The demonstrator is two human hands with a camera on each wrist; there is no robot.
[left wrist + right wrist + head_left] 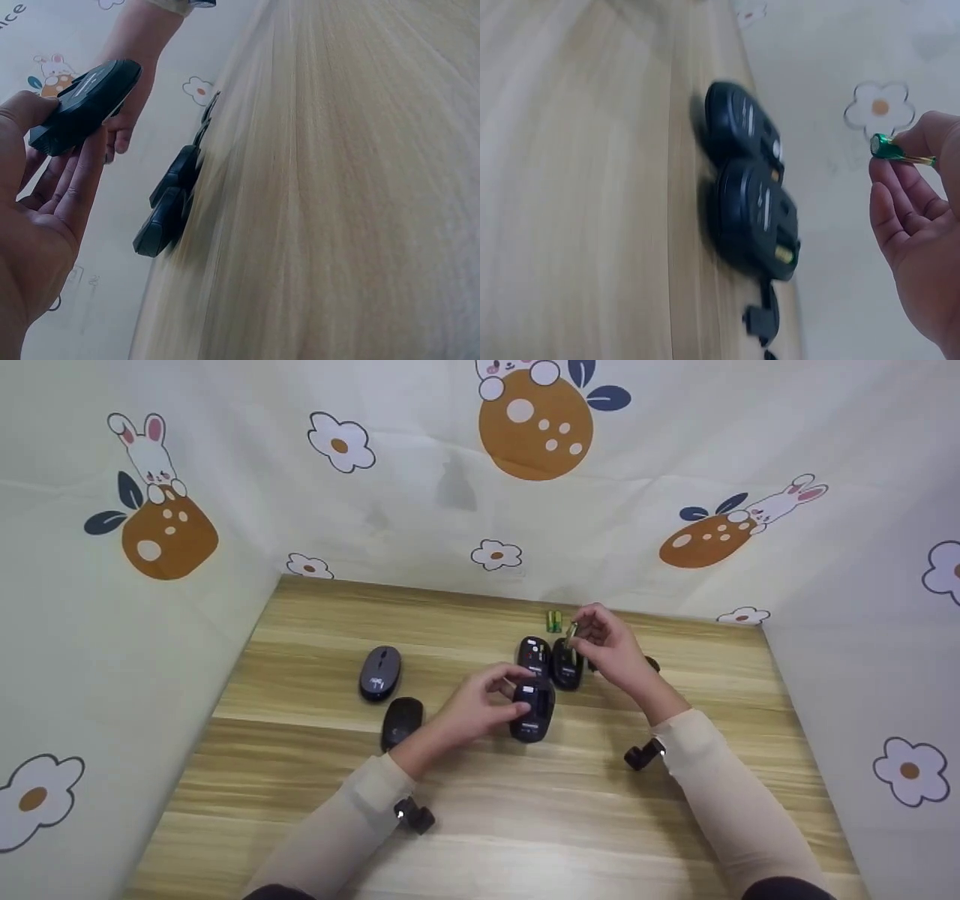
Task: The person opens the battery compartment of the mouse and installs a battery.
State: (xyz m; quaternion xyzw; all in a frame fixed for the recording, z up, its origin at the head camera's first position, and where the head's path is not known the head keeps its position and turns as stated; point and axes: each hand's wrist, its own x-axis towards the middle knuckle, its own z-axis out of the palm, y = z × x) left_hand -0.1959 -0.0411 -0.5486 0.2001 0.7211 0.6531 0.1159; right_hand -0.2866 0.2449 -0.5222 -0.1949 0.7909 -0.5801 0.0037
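Note:
My left hand (476, 705) grips a black computer mouse (532, 724) above the table, its underside up with a dark recess showing. Between the thumb and fingers of my right hand (613, 652) is a small green-and-gold battery (886, 147), held clear of the table. Below the hands, two more black mice lie side by side on their backs, one (535, 649) partly behind the held mouse, the other (566, 671) under the right hand. In the right wrist view, a battery (784, 253) shows inside the compartment of the nearer mouse (742, 210).
Two green batteries (553, 622) lie near the table's back edge. At the left, a grey-topped mouse (380, 671) and a black mouse (403, 720) rest on the wooden table (510, 825). A small black piece (763, 321) lies beside the overturned mice. Patterned cloth (420, 510) surrounds the table.

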